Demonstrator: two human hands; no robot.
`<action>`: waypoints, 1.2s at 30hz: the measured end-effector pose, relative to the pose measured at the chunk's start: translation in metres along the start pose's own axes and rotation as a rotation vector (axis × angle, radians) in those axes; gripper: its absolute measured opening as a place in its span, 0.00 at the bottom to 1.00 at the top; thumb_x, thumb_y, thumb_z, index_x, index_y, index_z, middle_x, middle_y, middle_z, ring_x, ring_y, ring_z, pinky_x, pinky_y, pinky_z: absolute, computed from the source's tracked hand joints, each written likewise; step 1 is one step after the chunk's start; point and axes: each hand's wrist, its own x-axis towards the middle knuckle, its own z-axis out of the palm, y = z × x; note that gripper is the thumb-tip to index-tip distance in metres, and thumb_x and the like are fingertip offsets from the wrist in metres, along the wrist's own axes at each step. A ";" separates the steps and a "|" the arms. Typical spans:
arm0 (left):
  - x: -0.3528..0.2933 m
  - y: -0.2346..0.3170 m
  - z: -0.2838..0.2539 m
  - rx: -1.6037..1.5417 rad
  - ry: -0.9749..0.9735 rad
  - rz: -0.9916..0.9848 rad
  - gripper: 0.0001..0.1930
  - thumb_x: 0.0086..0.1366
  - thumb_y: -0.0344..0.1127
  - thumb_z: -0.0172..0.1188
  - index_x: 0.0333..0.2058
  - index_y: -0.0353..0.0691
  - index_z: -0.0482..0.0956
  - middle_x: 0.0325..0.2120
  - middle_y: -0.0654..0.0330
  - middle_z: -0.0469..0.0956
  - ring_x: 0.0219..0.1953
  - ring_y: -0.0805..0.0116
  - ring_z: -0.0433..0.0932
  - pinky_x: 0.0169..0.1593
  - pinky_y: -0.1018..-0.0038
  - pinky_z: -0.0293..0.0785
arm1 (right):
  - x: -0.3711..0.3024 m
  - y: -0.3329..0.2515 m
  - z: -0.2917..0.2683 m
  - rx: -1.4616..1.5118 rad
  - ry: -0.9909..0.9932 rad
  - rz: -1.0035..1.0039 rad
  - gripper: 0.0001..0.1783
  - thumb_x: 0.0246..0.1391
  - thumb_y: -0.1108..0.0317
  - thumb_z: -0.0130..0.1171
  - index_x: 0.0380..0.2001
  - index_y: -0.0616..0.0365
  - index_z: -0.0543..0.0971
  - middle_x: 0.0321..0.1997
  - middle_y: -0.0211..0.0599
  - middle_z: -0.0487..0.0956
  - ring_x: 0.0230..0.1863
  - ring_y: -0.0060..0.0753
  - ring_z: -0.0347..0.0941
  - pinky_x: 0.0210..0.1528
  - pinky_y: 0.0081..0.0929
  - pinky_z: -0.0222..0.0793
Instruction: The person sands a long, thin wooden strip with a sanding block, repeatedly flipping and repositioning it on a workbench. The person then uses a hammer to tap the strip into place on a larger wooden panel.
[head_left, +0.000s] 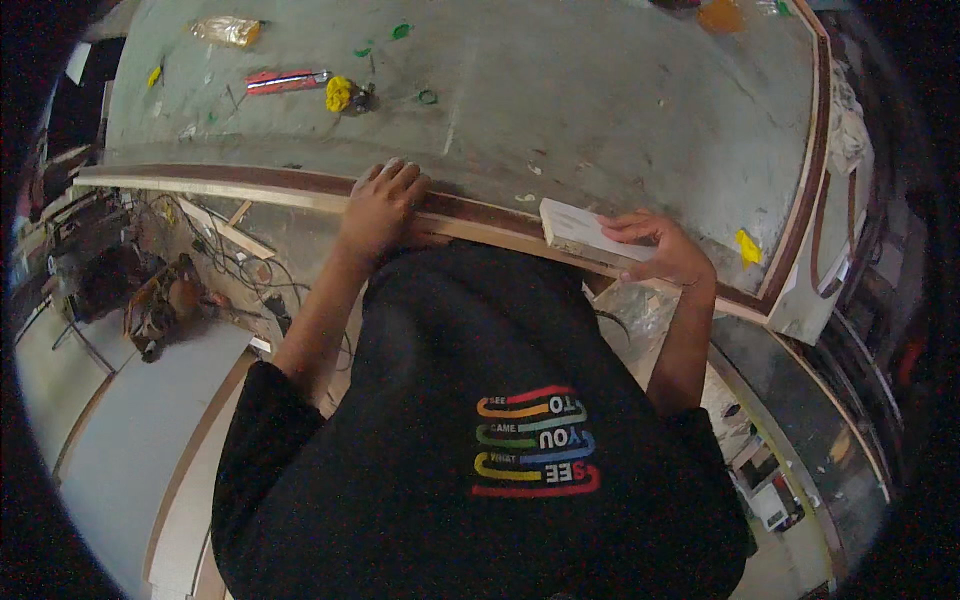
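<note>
In front of me lies a large grey-green board [600, 120] edged with a brown and pale wooden strip [270, 190]. My left hand [385, 205] is closed over the near edge, its fingers curled on the strip and the thumb hidden. Farther right, my right hand [662, 248] grips a white rectangular block [578, 224] by its right end, fingers on top and thumb at the near side. The block lies along the strip, slightly angled across the edge.
On the board lie a red utility knife [288, 82], a yellow crumpled lump [340, 95], a clear plastic bottle [228, 32] and a yellow scrap [747, 247]. Cables [240, 240] and wood offcuts [228, 228] are on the floor at left. Pale panels [130, 440] stand lower left.
</note>
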 end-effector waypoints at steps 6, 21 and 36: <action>0.004 0.004 -0.006 -0.097 -0.207 -0.093 0.41 0.43 0.63 0.72 0.52 0.42 0.78 0.51 0.54 0.77 0.60 0.50 0.73 0.65 0.52 0.68 | 0.078 -0.036 0.058 0.034 0.064 -0.168 0.37 0.35 0.61 0.81 0.55 0.46 0.84 0.63 0.34 0.79 0.65 0.39 0.71 0.73 0.40 0.57; -0.002 0.000 0.000 -0.028 -0.185 -0.051 0.51 0.40 0.69 0.73 0.60 0.43 0.73 0.56 0.55 0.76 0.63 0.49 0.71 0.66 0.54 0.67 | 0.018 -0.012 0.009 0.013 0.017 -0.082 0.38 0.33 0.63 0.82 0.54 0.48 0.84 0.64 0.37 0.78 0.64 0.40 0.72 0.71 0.38 0.62; -0.018 -0.012 0.020 -0.036 0.064 -0.016 0.57 0.46 0.56 0.75 0.72 0.45 0.54 0.60 0.52 0.72 0.58 0.50 0.75 0.63 0.55 0.69 | 0.024 -0.004 0.009 0.009 -0.006 -0.085 0.38 0.35 0.57 0.82 0.54 0.51 0.84 0.62 0.37 0.79 0.66 0.39 0.70 0.71 0.39 0.61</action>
